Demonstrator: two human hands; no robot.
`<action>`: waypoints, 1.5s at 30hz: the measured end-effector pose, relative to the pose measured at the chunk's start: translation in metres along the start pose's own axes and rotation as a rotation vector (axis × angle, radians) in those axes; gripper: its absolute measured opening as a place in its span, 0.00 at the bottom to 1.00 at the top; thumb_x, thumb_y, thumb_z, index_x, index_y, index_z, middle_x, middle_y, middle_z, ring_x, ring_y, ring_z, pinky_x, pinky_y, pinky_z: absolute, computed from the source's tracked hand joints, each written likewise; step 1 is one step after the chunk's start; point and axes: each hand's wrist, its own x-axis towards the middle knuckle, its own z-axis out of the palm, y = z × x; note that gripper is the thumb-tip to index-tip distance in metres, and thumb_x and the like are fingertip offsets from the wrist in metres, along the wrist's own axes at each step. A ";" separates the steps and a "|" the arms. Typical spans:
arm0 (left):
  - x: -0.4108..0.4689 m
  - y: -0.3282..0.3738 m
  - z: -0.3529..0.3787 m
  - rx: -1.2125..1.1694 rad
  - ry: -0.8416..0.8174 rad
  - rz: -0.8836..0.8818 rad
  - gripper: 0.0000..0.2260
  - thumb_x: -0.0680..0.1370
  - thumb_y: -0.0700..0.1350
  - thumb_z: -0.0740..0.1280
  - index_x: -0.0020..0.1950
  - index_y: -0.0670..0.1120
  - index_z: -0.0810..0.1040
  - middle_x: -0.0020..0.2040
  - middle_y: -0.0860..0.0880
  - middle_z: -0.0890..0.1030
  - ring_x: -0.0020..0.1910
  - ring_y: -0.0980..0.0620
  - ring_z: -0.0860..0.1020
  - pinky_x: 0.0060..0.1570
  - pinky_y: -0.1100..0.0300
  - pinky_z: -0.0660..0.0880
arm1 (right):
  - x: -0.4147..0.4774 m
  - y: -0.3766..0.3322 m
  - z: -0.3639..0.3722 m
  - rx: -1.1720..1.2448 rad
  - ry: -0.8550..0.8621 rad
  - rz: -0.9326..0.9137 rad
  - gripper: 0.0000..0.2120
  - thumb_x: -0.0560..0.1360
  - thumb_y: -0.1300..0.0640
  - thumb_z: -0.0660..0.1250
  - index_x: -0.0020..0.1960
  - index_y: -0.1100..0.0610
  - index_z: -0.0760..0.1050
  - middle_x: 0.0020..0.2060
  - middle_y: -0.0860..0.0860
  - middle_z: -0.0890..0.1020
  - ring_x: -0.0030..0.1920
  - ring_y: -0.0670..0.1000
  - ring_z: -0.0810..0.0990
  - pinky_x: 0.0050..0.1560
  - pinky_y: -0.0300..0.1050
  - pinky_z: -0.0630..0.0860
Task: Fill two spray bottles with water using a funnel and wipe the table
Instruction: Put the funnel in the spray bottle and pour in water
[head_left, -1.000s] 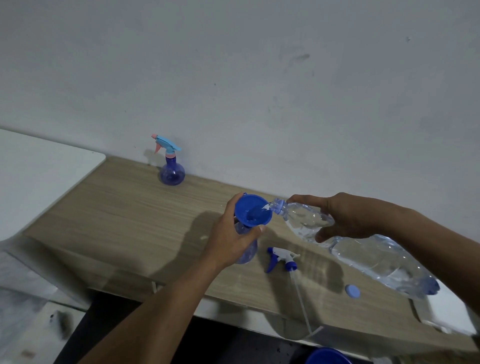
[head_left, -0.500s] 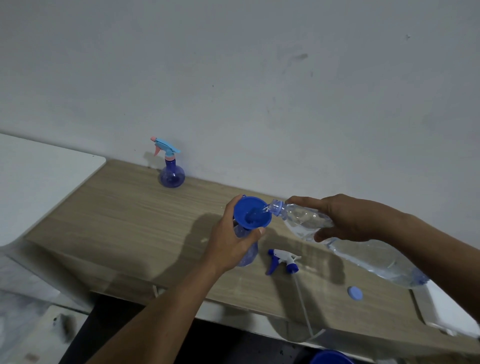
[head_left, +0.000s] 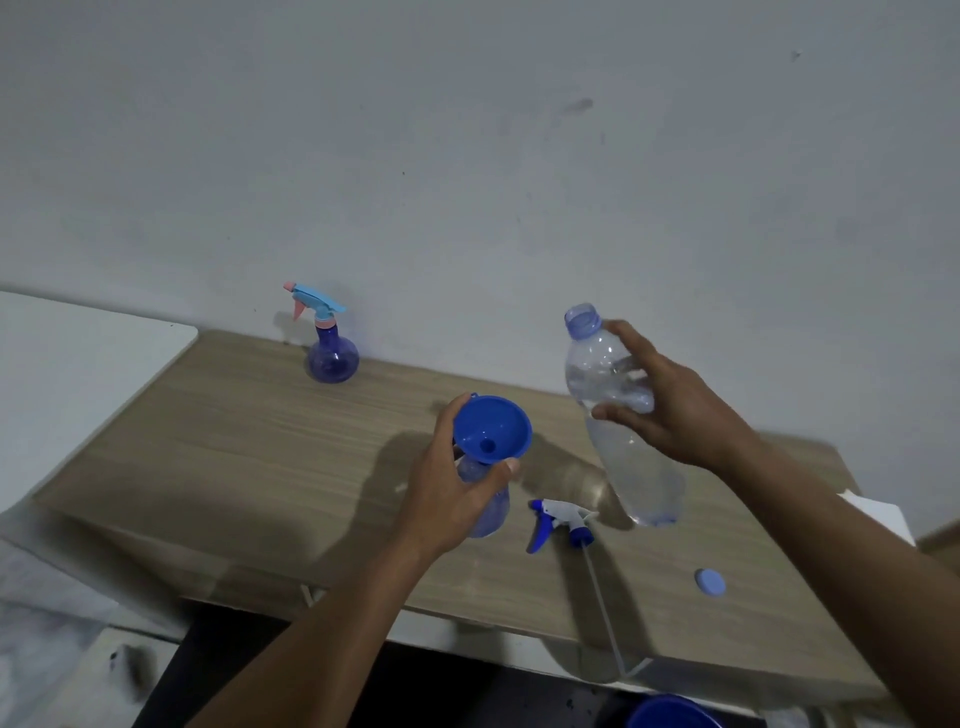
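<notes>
change: 0.5 s ago the water bottle (head_left: 641, 483) lay tilted with its mouth at the funnel (head_left: 493, 428) rim, pouring. Now it's tipped back near upright, mouth up and clear of the funnel. No stream visible.
meaning: the pour into this spray bottle (head_left: 488, 506) looks stopped, either done or paused. Fill level is unreadable through the tinted plastic and the hand. Likely next: pull the funnel, refit the spray head.
left hand (head_left: 449, 488): clamped round the spray bottle's neck just under the funnel. The thumb (head_left: 511, 466) presses at the funnel's near rim and the other fingers curl round the far side. It holds bottle and funnel steady on the table (head_left: 249, 441).
right hand (head_left: 680, 415): wrapped round the water bottle's upper body. One fingertip (head_left: 621, 330) sits up by the open neck, and another digit lies across the front. Firm grip; the bottle's base is close to the tabletop, but I can't tell if it touches.
water bottle position: 2–3 o'clock of the funnel, near but not touching. Still mostly full, so heavy and sloshy.
spray head (head_left: 558, 519): lies on its side at 4 o'clock of the funnelled bottle, just beside it. Its dip tube (head_left: 605, 618) runs toward the near edge.
bottle cap (head_left: 710, 582): off, further out at 4 o'clock, well apart.
second spray bottle (head_left: 332, 353): upright by the wall at 10 o'clock, trigger head on.
wipe: no cloth in view, step not started.
risk: funnel stem may drip on removal.
</notes>
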 end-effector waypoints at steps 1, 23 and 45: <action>0.000 0.000 0.000 0.002 0.003 0.000 0.33 0.73 0.46 0.76 0.73 0.59 0.65 0.60 0.60 0.78 0.61 0.58 0.77 0.62 0.45 0.76 | 0.002 0.000 0.004 0.040 0.065 0.017 0.43 0.73 0.49 0.76 0.76 0.36 0.50 0.56 0.46 0.75 0.54 0.53 0.80 0.53 0.45 0.72; -0.001 -0.002 0.000 0.013 -0.028 -0.025 0.35 0.74 0.46 0.75 0.75 0.59 0.61 0.65 0.59 0.76 0.64 0.54 0.76 0.64 0.42 0.74 | 0.016 0.013 0.062 0.403 0.423 0.380 0.56 0.67 0.48 0.81 0.80 0.43 0.44 0.67 0.55 0.75 0.65 0.51 0.76 0.63 0.52 0.76; -0.003 -0.025 0.006 0.236 -0.035 -0.206 0.14 0.72 0.35 0.74 0.48 0.53 0.76 0.41 0.59 0.78 0.38 0.65 0.79 0.37 0.75 0.70 | 0.018 -0.097 0.084 -0.152 -0.267 0.174 0.48 0.70 0.32 0.69 0.80 0.50 0.53 0.73 0.56 0.68 0.71 0.61 0.68 0.68 0.58 0.70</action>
